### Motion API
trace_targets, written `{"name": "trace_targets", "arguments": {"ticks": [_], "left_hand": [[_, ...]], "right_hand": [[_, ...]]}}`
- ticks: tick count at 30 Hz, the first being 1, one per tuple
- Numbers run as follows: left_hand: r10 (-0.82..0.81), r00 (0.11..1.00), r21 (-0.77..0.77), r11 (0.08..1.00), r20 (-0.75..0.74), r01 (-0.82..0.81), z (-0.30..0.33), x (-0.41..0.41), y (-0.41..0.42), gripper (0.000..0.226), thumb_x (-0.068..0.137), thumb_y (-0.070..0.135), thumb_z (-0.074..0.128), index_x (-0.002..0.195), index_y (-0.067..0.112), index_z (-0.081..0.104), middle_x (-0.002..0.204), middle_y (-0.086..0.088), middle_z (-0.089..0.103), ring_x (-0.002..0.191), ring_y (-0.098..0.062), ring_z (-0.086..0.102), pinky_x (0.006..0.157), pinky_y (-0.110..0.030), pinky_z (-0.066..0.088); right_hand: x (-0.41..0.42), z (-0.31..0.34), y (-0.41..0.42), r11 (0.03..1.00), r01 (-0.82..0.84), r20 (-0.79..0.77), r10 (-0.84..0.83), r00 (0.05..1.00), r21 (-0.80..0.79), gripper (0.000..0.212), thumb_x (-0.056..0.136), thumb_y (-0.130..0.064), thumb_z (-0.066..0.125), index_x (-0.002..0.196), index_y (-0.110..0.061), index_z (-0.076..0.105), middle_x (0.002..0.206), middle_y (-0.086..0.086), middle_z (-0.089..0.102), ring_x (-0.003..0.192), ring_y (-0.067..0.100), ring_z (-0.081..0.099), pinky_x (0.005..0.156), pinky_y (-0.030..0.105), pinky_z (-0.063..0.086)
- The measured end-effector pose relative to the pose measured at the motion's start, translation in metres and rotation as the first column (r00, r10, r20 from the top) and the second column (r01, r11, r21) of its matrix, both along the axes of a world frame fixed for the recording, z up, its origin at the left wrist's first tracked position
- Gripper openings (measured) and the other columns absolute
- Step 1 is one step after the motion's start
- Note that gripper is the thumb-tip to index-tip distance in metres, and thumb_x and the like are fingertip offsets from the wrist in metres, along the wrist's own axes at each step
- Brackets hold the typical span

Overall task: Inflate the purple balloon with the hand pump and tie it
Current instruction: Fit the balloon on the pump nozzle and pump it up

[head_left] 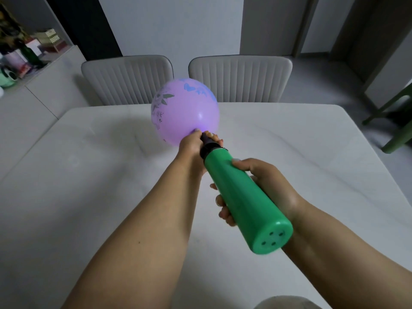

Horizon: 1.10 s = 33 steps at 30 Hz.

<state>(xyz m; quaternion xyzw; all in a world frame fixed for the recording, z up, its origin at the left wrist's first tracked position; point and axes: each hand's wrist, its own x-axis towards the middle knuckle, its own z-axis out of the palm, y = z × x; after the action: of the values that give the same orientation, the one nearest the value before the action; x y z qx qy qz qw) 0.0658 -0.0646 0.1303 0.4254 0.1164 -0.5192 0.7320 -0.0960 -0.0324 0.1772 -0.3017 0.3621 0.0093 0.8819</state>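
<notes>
Both hands (191,148) gripping pump (243,197)

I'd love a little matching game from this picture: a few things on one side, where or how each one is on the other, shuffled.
Things:
1. balloon
2. pump
3. left hand
4. chairs

States:
A. grips the green barrel
B. pinches the balloon's neck on the black nozzle
C. purple, inflated, above the table
D. grey, behind the table
E. green, held in both hands

The right hand takes the leftover state.

Pairs: 1-C, 2-E, 3-B, 4-D
</notes>
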Motion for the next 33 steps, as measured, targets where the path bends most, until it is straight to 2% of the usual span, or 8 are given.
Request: {"name": "trace_targets", "arguments": {"ticks": [3, 6, 10, 15, 20, 24, 28, 33], "left_hand": [[-0.038, 0.998, 0.036, 0.999, 0.059, 0.036, -0.001, 0.0, 0.002, 0.045, 0.103, 0.027, 0.028, 0.06, 0.013, 0.036, 0.034, 0.002, 0.039, 0.043, -0.012, 0.034, 0.05, -0.021, 0.037], [-0.032, 0.999, 0.026, 0.999, 0.042, 0.031, -0.006, 0.009, 0.005, 0.045, 0.103, 0.027, 0.028, 0.062, 0.013, 0.036, 0.034, 0.003, 0.039, 0.047, -0.012, 0.034, 0.051, -0.021, 0.037], [0.003, 1.0, 0.006, 1.0, 0.015, -0.003, -0.009, 0.021, 0.012, 0.043, 0.103, 0.029, 0.029, 0.064, 0.012, 0.039, 0.038, 0.002, 0.044, 0.04, -0.012, 0.042, 0.047, -0.018, 0.041], [0.014, 1.0, 0.0, 1.0, 0.017, -0.014, 0.003, 0.006, 0.009, 0.044, 0.104, 0.028, 0.026, 0.062, 0.014, 0.033, 0.06, 0.002, 0.033, 0.052, -0.011, 0.031, 0.052, -0.02, 0.033], [0.017, 1.0, -0.006, 1.0, 0.008, -0.017, -0.007, 0.019, 0.014, 0.043, 0.103, 0.028, 0.028, 0.063, 0.013, 0.036, 0.037, 0.003, 0.04, 0.049, -0.011, 0.036, 0.048, -0.02, 0.036], [0.044, 0.999, -0.018, 0.999, -0.001, -0.044, -0.015, 0.026, 0.023, 0.041, 0.102, 0.025, 0.031, 0.065, 0.011, 0.04, 0.038, 0.001, 0.045, 0.036, -0.012, 0.044, 0.044, -0.013, 0.042], [0.04, 0.999, -0.002, 0.999, -0.024, -0.04, -0.015, 0.011, 0.018, 0.044, 0.103, 0.026, 0.029, 0.063, 0.012, 0.037, 0.038, 0.002, 0.04, 0.05, -0.011, 0.035, 0.05, -0.021, 0.036], [-0.016, 1.0, 0.038, 0.999, 0.022, 0.015, -0.024, 0.009, 0.018, 0.045, 0.103, 0.027, 0.027, 0.062, 0.012, 0.037, 0.034, 0.003, 0.04, 0.05, -0.013, 0.034, 0.051, -0.022, 0.036]], "right_hand": [[0.009, -0.004, -0.001, 0.999, 0.013, -0.017, -0.014, 1.0, -0.034, 0.046, 0.085, -0.038, 0.05, 0.105, 0.003, 0.055, 0.059, 0.018, 0.061, 0.041, 0.03, 0.061, 0.043, 0.026, 0.052], [-0.002, -0.008, 0.007, 1.0, 0.001, -0.008, -0.001, 1.0, -0.018, 0.05, 0.082, -0.039, 0.054, 0.109, 0.003, 0.054, 0.062, 0.018, 0.062, 0.043, 0.03, 0.062, 0.044, 0.027, 0.052], [-0.016, -0.005, 0.014, 0.997, -0.075, 0.019, 0.075, 0.997, 0.006, 0.053, 0.078, -0.039, 0.055, 0.108, 0.004, 0.056, 0.064, 0.018, 0.062, 0.044, 0.031, 0.063, 0.044, 0.027, 0.053], [0.008, 0.0, 0.003, 0.998, -0.025, -0.034, 0.023, 0.999, -0.053, 0.045, 0.085, -0.037, 0.05, 0.104, 0.003, 0.055, 0.06, 0.018, 0.06, 0.041, 0.03, 0.061, 0.043, 0.026, 0.052], [0.001, -0.006, 0.011, 0.999, -0.024, -0.026, 0.023, 0.999, -0.03, 0.049, 0.083, -0.039, 0.054, 0.109, 0.003, 0.055, 0.062, 0.018, 0.062, 0.043, 0.03, 0.062, 0.044, 0.027, 0.052], [-0.018, -0.006, 0.022, 0.996, -0.091, 0.018, 0.091, 0.996, 0.021, 0.051, 0.077, -0.039, 0.055, 0.105, 0.004, 0.057, 0.063, 0.019, 0.062, 0.043, 0.03, 0.062, 0.044, 0.026, 0.052], [0.001, -0.007, 0.014, 0.999, -0.04, -0.051, 0.039, 0.998, -0.009, 0.045, 0.083, -0.037, 0.051, 0.104, 0.003, 0.054, 0.059, 0.018, 0.061, 0.041, 0.03, 0.061, 0.043, 0.026, 0.052], [0.007, -0.018, 0.015, 1.0, -0.005, -0.058, 0.004, 0.998, -0.012, 0.047, 0.085, -0.039, 0.053, 0.109, 0.002, 0.053, 0.061, 0.018, 0.062, 0.042, 0.031, 0.062, 0.043, 0.027, 0.052]]}}
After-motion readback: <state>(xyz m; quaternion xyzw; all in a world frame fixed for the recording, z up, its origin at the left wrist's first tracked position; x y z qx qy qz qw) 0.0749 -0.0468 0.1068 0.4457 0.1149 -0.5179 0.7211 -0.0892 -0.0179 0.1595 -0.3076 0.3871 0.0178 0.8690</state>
